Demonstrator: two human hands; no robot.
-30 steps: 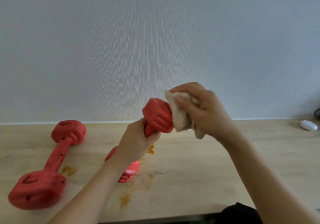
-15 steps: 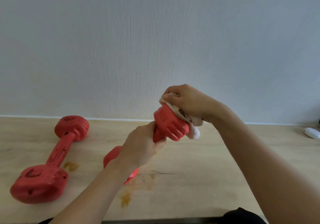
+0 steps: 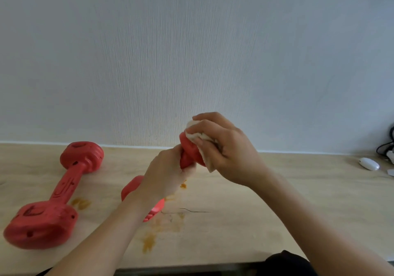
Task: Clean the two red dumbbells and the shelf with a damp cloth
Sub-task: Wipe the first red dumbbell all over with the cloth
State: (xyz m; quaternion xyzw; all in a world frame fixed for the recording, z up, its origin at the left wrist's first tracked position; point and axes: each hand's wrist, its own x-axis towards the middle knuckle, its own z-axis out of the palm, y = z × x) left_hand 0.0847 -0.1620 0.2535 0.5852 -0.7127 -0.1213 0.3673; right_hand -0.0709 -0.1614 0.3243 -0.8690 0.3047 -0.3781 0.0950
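Dumbbell (image 3: 188, 154) number one sits at the centre of the head view, tipped up at a slant: its lower end (image 3: 149, 207) rests on the shelf (image 3: 277, 201) while its upper end is raised toward the wall (image 3: 191, 51). The left hand (image 3: 164, 177) is curled round the handle and hides most of it. The right hand (image 3: 221, 147) grasps a pale cloth (image 3: 202, 139), fingers bent over it, pressing it against the face of the raised end.

At the left of the frame the second dumbbell (image 3: 53, 192) lies flat on the shelf, well apart from both hands, with dark marks on its near end. Orange-brown stains (image 3: 149, 240) show on the wood below centre, another patch (image 3: 81, 203) lies just beside the second dumbbell, and a thin dark crack (image 3: 191, 210) runs right of the propped end. A small white mouse (image 3: 368, 163) and some dark cables (image 3: 387, 145) sit at the far right edge.

By my reading, the work is at wiping the first dumbbell's end, with the other dumbbell and the shelf not yet done. The main risk is the propped end sliding on the smooth wood if the cloth hand pushes hard sideways; a damp handle could also slip in the left hand. Dragging the lower end through the stains would smear dirt back onto it.
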